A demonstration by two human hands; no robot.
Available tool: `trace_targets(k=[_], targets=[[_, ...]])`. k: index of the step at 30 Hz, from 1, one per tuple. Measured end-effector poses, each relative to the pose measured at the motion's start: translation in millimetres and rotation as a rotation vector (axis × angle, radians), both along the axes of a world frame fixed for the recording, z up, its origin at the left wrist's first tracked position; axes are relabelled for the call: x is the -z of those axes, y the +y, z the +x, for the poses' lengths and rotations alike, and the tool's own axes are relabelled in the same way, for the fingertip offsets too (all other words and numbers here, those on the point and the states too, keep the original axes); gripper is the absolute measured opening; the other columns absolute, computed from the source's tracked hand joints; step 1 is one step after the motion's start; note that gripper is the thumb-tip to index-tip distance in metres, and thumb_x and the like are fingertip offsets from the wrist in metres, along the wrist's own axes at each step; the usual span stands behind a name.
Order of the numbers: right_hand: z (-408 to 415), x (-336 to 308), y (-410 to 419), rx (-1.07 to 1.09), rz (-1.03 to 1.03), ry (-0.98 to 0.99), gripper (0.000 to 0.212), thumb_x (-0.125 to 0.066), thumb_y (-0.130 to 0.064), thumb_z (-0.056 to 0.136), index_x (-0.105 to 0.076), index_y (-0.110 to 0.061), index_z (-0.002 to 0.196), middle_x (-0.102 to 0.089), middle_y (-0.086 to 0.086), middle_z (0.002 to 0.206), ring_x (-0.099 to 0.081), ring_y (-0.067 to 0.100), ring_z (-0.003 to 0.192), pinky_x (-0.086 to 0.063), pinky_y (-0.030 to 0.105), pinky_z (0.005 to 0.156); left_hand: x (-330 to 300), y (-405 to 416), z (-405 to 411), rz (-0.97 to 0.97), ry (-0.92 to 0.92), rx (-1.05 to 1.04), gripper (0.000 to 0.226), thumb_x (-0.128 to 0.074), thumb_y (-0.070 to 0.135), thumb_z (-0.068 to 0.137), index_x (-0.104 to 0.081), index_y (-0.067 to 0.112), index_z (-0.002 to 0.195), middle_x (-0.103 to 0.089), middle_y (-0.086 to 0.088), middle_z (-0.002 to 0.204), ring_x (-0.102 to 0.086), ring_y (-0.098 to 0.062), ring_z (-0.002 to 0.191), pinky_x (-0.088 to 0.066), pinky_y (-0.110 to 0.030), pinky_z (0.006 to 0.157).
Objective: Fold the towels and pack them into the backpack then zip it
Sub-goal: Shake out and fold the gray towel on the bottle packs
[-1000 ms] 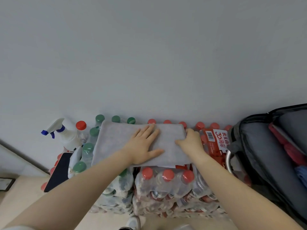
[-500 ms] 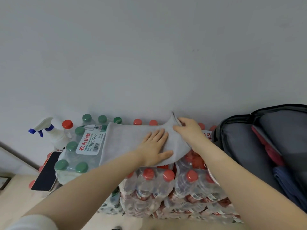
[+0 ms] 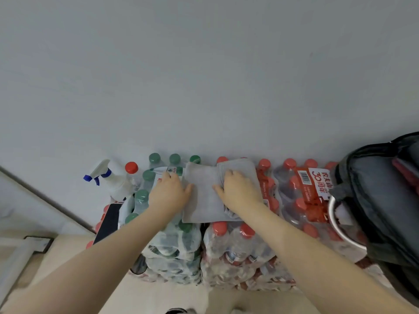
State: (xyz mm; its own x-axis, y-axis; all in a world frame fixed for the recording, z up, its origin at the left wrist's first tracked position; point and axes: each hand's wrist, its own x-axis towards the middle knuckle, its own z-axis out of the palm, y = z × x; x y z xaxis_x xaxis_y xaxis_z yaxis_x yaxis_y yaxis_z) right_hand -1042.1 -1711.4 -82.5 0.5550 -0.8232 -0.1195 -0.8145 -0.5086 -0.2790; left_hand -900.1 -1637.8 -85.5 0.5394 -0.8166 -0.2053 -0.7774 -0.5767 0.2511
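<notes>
A grey towel (image 3: 203, 200) lies partly folded on top of shrink-wrapped packs of water bottles (image 3: 238, 243). My right hand (image 3: 240, 189) is on the towel's right part and grips the flap it has folded over, fingers curled into the cloth. My left hand (image 3: 169, 193) lies flat at the towel's left edge, with its thumb touching the cloth and its fingers on the green-capped pack. The dark backpack (image 3: 374, 200) stands open at the right, with red items showing inside.
A white spray bottle (image 3: 111, 180) with a blue nozzle stands left of the packs. Below it lies a black phone (image 3: 108, 220). A curved metal rim (image 3: 337, 230) sits between the red-capped packs and the backpack. A plain wall rises directly behind everything.
My right hand has carried the towel's right edge over to the left, making the towel narrower. My left hand has slid from the towel's middle to its left edge.
</notes>
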Motion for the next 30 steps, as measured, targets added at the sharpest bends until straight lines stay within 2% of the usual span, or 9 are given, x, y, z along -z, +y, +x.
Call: trace_targets(k=[6, 10, 14, 18, 20, 22, 24, 28, 30], targets=[[-12.2, 17.8, 9.9, -0.037, -0.370, 0.089, 0.049, -0.035, -0.040, 0.089, -0.061, -0.008, 0.116, -0.064, 0.008, 0.107, -0.061, 0.025, 0.094, -0.051, 0.033, 0.076, 4.5, -2.6, 6.2, 0.102, -0.015, 0.082, 0.058, -0.039, 0.054, 0.090, -0.056, 0.002, 0.109, -0.038, -0.019, 0.131, -0.036, -0.034, 0.121, -0.036, -0.042, 0.098], [-11.2, 23.4, 17.4, 0.020, -0.355, 0.146, 0.058, -0.029, -0.043, 0.081, -0.067, -0.011, 0.111, -0.070, 0.003, 0.107, -0.067, 0.019, 0.094, -0.053, 0.031, 0.080, 1.5, -8.6, 0.7, 0.113, 0.094, 0.148, 0.041, -0.046, 0.043, 0.090, -0.058, 0.005, 0.097, -0.037, -0.019, 0.129, -0.034, -0.035, 0.117, -0.031, -0.041, 0.100], [-7.9, 28.0, 18.0, 0.051, -0.211, 0.187, 0.083, 0.007, -0.050, 0.077, -0.023, -0.014, 0.147, -0.029, 0.004, 0.153, -0.024, 0.019, 0.142, -0.014, 0.042, 0.116, -1.4, -10.0, 2.4, -0.102, 0.369, 0.124, 0.023, -0.045, 0.030, 0.092, -0.046, 0.008, 0.087, -0.053, -0.012, 0.099, -0.049, -0.025, 0.089, -0.041, -0.036, 0.078], [-6.9, 28.0, 13.5, 0.058, -0.125, 0.198, 0.088, 0.017, -0.052, 0.071, -0.005, -0.020, 0.149, -0.006, -0.004, 0.158, -0.001, 0.013, 0.146, 0.005, 0.041, 0.116, -18.1, -12.0, -0.8, -0.325, 0.670, 0.160, 0.016, -0.047, 0.025, 0.093, -0.043, 0.011, 0.098, -0.052, 0.001, 0.081, -0.052, -0.016, 0.076, -0.044, -0.029, 0.066], [-10.6, 24.6, 7.9, 0.092, 0.050, 0.005, 0.066, -0.002, -0.046, 0.090, -0.020, -0.018, 0.147, -0.016, -0.002, 0.157, -0.009, 0.014, 0.145, 0.002, 0.041, 0.118, -24.3, -18.8, -8.2, -0.406, 0.740, 0.202, 0.013, -0.051, 0.022, 0.091, -0.042, 0.013, 0.095, -0.053, 0.002, 0.076, -0.052, -0.014, 0.069, -0.042, -0.026, 0.059], [-17.7, 11.8, 6.3, 0.237, 0.396, -0.612, 0.038, -0.030, -0.020, 0.099, -0.049, -0.010, 0.131, -0.049, 0.008, 0.138, -0.039, 0.022, 0.132, -0.021, 0.038, 0.116, -25.6, -30.1, -21.7, -0.426, 0.804, 0.215, 0.012, -0.051, 0.022, 0.090, -0.043, 0.015, 0.094, -0.056, 0.000, 0.077, -0.053, -0.016, 0.069, -0.042, -0.027, 0.060], [-27.3, -3.7, 5.8, 0.435, 0.617, -1.104, 0.032, -0.032, -0.010, 0.098, -0.060, -0.003, 0.112, -0.065, 0.007, 0.105, -0.059, 0.020, 0.103, -0.041, 0.029, 0.097, -23.9, -40.5, -38.6, -0.394, 0.826, 0.250, 0.016, -0.050, 0.025, 0.091, -0.046, 0.013, 0.100, -0.061, -0.004, 0.086, -0.057, -0.018, 0.076, -0.044, -0.027, 0.064], [-41.5, -8.9, 12.2, 0.714, 0.428, -1.187, 0.018, -0.050, -0.024, 0.094, -0.054, -0.015, 0.108, -0.060, 0.002, 0.103, -0.057, 0.013, 0.096, -0.043, 0.020, 0.082, -10.5, -46.6, -60.7, -0.277, 0.742, 0.402, 0.024, -0.042, 0.026, 0.094, -0.049, 0.008, 0.107, -0.067, -0.013, 0.095, -0.061, -0.027, 0.086, -0.048, -0.035, 0.077], [-47.4, -5.8, 20.1, 0.655, 0.336, -1.065, 0.043, -0.062, -0.025, 0.086, -0.045, -0.017, 0.125, -0.051, -0.002, 0.117, -0.049, 0.010, 0.109, -0.038, 0.023, 0.093, -0.2, -46.1, -57.2, -0.297, 0.565, 0.560, 0.020, -0.042, 0.020, 0.094, -0.051, 0.006, 0.105, -0.065, -0.015, 0.094, -0.060, -0.032, 0.085, -0.048, -0.037, 0.075]])
